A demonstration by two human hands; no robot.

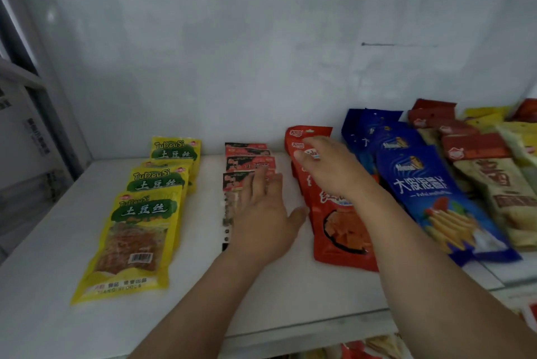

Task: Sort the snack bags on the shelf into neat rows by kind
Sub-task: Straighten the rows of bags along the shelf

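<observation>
While spread left hand fingers press red-black bags, right hand, open, covers red bags beside "TuDouSi" bags.

White shelf bearing, left to right, a row of yellow bags; small red-black packets; red bags; blue bags; a mixed heap at far right.

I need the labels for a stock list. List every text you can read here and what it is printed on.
"TuDouSi" and "土豆丝": each bag in the row of yellow plastic snack bags with green banners.
"大波浪薯片": front dark blue glossy chip bag, slightly blurred.
Front yellow bag's bottom line and barcode digits: too blurred.
Red orange pouch under the right hand: lettering blurred, partly covered.
Small red and black packets by the left hand: unreadable.
</observation>
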